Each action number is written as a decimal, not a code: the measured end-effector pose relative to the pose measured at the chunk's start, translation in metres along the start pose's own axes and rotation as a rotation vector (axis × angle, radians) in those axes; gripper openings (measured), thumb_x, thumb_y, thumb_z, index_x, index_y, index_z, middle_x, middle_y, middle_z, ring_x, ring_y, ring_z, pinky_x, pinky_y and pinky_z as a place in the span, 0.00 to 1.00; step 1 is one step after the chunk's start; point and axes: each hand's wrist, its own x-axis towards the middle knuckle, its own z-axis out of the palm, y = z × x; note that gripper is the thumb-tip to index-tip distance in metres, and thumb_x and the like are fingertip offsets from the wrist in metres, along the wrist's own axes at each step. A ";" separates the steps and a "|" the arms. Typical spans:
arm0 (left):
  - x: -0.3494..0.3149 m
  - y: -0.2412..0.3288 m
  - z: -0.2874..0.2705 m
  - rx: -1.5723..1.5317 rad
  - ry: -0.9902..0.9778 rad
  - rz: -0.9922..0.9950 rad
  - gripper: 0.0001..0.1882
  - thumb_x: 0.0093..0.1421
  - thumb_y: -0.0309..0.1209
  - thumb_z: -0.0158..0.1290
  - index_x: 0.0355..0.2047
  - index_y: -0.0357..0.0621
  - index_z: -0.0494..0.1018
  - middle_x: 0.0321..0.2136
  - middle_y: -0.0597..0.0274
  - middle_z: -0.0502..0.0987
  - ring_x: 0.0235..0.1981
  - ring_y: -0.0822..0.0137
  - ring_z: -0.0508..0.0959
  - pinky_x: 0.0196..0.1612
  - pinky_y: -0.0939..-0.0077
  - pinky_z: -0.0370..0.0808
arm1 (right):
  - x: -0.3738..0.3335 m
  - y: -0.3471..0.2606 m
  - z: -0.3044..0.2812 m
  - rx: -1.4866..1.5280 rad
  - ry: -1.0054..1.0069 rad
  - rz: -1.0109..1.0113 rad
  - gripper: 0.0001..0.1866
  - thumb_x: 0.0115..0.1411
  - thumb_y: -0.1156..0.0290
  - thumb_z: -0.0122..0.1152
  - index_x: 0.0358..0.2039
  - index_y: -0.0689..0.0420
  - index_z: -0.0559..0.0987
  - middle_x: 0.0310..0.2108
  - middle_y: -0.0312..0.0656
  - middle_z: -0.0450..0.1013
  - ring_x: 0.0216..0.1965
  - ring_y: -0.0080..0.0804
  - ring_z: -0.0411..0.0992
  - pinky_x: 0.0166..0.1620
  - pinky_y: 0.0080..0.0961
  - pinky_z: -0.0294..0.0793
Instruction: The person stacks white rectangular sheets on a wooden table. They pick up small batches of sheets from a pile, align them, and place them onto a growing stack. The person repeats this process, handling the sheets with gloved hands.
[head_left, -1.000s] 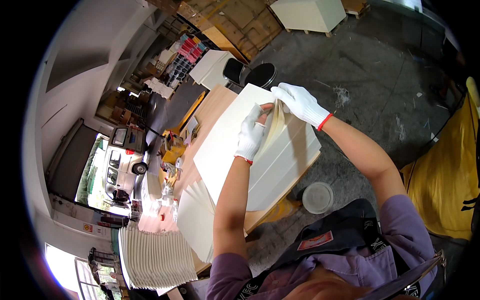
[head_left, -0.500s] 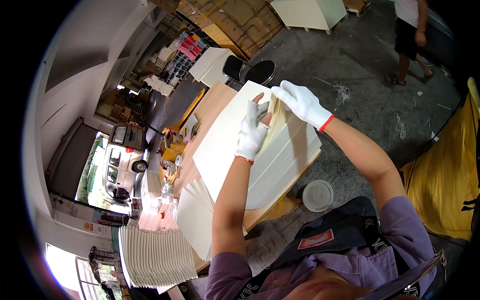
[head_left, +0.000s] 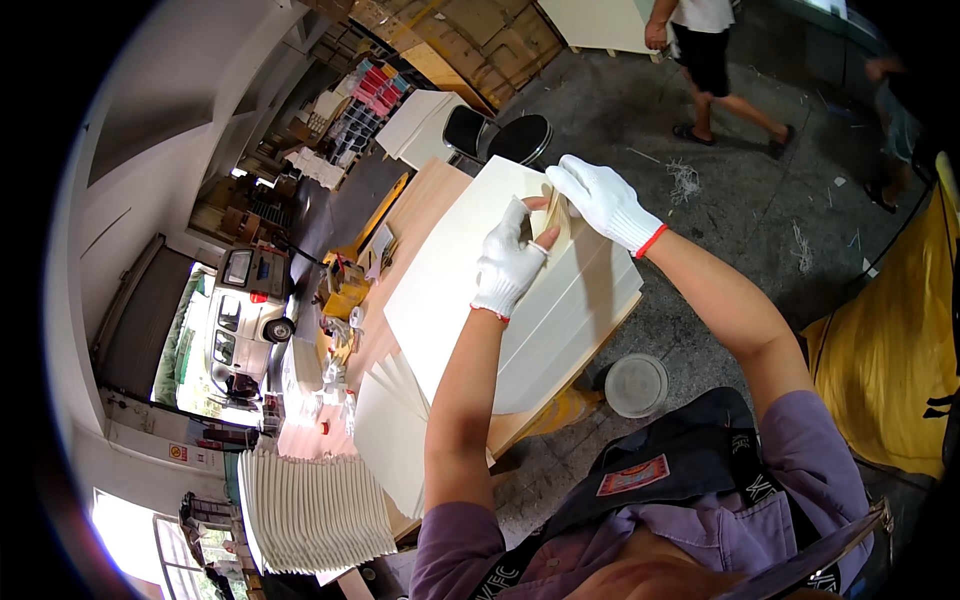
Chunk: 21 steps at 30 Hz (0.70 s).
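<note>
A thick stack of large cream paper sheets (head_left: 450, 270) lies on the wooden table. At its far right corner several sheets are lifted and bent up. My right hand (head_left: 600, 205), in a white knit glove with a red cuff, grips that raised corner from the right. Facing it, my left hand (head_left: 508, 265) wears a similar glove that leaves the thumb and a fingertip bare. Its fingers and thumb close on the bent edges of the sheets. How many sheets each hand holds cannot be made out.
Left of the stack lie fanned sheets (head_left: 388, 430), with a tall pile of wavy-edged sheets (head_left: 315, 510) nearer me. A lidded bucket (head_left: 636, 388) stands on the floor, a yellow sack (head_left: 880, 340) at right. Beyond the table are a black stool (head_left: 520, 140) and walking people (head_left: 705, 60).
My left fingers have gone from spread to curled in on the bent sheets. My right hand has barely shifted. A person behind has walked leftward, and another shows at the right edge.
</note>
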 end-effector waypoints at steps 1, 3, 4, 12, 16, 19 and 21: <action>0.000 0.000 0.000 -0.012 -0.003 -0.013 0.23 0.60 0.29 0.66 0.56 0.48 0.75 0.28 0.65 0.73 0.28 0.73 0.70 0.34 0.75 0.72 | 0.000 0.000 0.000 0.008 0.005 0.003 0.29 0.73 0.41 0.44 0.40 0.58 0.75 0.32 0.52 0.75 0.36 0.52 0.76 0.41 0.43 0.71; 0.000 -0.001 -0.001 -0.008 -0.002 -0.002 0.24 0.60 0.29 0.66 0.56 0.48 0.74 0.28 0.65 0.73 0.29 0.72 0.71 0.35 0.74 0.72 | -0.001 0.000 0.001 0.019 0.008 0.011 0.30 0.73 0.40 0.44 0.40 0.58 0.75 0.32 0.52 0.75 0.35 0.50 0.76 0.41 0.43 0.71; 0.000 -0.001 -0.001 -0.007 -0.002 0.003 0.24 0.60 0.29 0.67 0.56 0.48 0.74 0.28 0.65 0.73 0.29 0.72 0.71 0.36 0.74 0.72 | -0.001 0.000 0.001 0.022 0.006 0.015 0.30 0.73 0.40 0.44 0.40 0.58 0.75 0.31 0.52 0.75 0.35 0.49 0.77 0.41 0.42 0.71; 0.000 0.003 -0.001 0.152 0.111 0.241 0.15 0.68 0.30 0.56 0.55 0.49 0.76 0.29 0.60 0.75 0.32 0.71 0.74 0.39 0.75 0.74 | 0.000 -0.005 -0.005 -0.021 -0.050 0.022 0.30 0.72 0.40 0.46 0.41 0.59 0.74 0.32 0.52 0.75 0.36 0.51 0.76 0.42 0.41 0.71; -0.003 0.013 -0.003 0.106 -0.005 0.038 0.15 0.66 0.31 0.59 0.53 0.50 0.78 0.28 0.59 0.75 0.30 0.70 0.75 0.39 0.74 0.75 | 0.000 0.002 -0.001 0.006 -0.007 0.030 0.30 0.73 0.41 0.46 0.42 0.60 0.74 0.33 0.54 0.75 0.38 0.54 0.76 0.43 0.42 0.71; -0.001 0.008 -0.001 0.233 -0.005 0.027 0.18 0.63 0.33 0.64 0.52 0.50 0.78 0.27 0.62 0.75 0.28 0.70 0.74 0.37 0.73 0.75 | -0.001 0.001 0.000 0.002 0.004 0.030 0.30 0.73 0.41 0.46 0.42 0.60 0.74 0.34 0.54 0.75 0.39 0.55 0.76 0.43 0.42 0.71; 0.001 -0.001 0.000 0.145 0.014 0.065 0.19 0.61 0.33 0.66 0.52 0.50 0.78 0.27 0.62 0.75 0.28 0.70 0.74 0.37 0.73 0.74 | -0.001 0.001 0.001 0.024 0.011 0.020 0.29 0.73 0.41 0.45 0.41 0.60 0.74 0.34 0.54 0.75 0.38 0.56 0.75 0.43 0.43 0.71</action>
